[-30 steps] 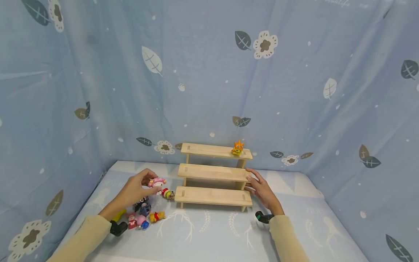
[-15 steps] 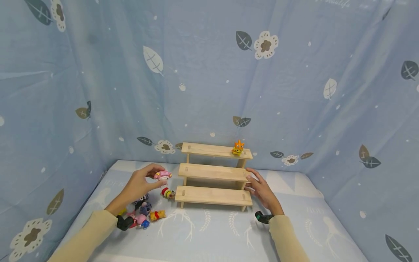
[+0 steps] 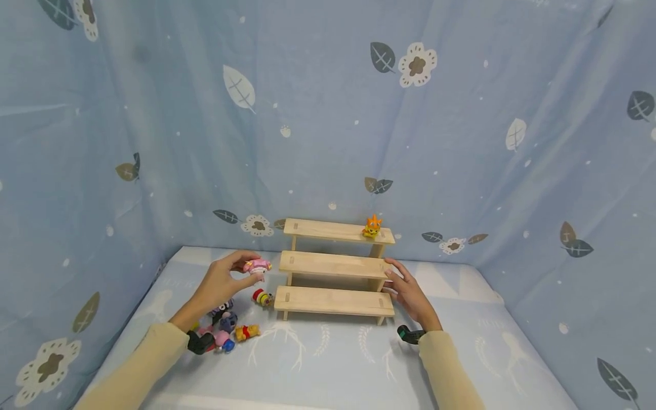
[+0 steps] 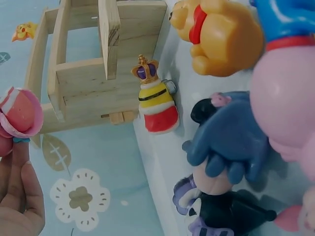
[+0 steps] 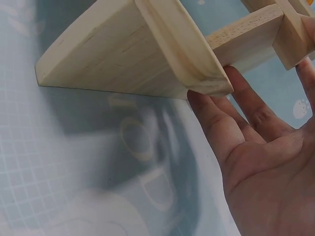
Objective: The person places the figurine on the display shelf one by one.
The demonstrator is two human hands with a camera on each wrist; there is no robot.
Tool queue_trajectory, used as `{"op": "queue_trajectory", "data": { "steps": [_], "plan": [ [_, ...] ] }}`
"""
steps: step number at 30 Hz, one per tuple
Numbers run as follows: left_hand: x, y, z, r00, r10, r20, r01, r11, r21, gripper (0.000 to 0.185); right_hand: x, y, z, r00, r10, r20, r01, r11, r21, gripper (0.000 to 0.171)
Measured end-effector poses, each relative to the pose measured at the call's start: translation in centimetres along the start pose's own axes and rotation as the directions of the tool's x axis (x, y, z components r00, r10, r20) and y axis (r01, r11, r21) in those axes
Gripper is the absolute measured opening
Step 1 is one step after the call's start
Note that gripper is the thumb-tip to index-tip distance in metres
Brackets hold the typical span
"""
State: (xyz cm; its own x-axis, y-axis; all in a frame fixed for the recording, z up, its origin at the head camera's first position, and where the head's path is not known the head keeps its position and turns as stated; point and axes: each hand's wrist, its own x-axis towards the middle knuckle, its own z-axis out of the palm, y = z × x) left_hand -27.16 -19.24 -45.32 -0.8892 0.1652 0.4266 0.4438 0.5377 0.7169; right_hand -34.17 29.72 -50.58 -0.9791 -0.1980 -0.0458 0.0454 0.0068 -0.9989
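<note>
Pinching a pink figurine (image 3: pixel 257 266) between thumb and fingers, the left hand (image 3: pixel 220 286) is holding it just left of the wooden rack (image 3: pixel 333 265), seemingly aloft to clear a crowned figurine (image 4: pixel 158 107) lying beside the rack. The right hand (image 3: pixel 411 297), fingers extended, is touching the rack's right end, to my eye steadying it. An orange figurine (image 3: pixel 372 226) is standing atop the rack.

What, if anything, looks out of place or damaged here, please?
Slightly odd: the small red and yellow crowned toy lies flat, not upright, beside the pale wooden three-tier shelf, apart from the jumbled multicoloured toys. Nothing looks damaged.
</note>
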Motion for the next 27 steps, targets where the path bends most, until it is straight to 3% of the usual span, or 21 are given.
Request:
{"op": "queue_trajectory", "data": {
  "steps": [16, 27],
  "plan": [
    [0.6, 1.1, -0.1, 1.000, 0.011, 0.002, -0.011, 1.000, -0.006, 0.049, 0.1, -0.4, -0.1, 0.999, 0.008, 0.031, -0.009, 1.000, 0.030, 0.060],
    [1.4, 1.5, 0.0, 1.000, 0.005, 0.011, -0.004, 0.999, -0.050, 0.053, 0.2, -0.1, -0.1, 1.000, 0.015, -0.005, -0.015, 1.000, 0.005, 0.056]
  ]
}}
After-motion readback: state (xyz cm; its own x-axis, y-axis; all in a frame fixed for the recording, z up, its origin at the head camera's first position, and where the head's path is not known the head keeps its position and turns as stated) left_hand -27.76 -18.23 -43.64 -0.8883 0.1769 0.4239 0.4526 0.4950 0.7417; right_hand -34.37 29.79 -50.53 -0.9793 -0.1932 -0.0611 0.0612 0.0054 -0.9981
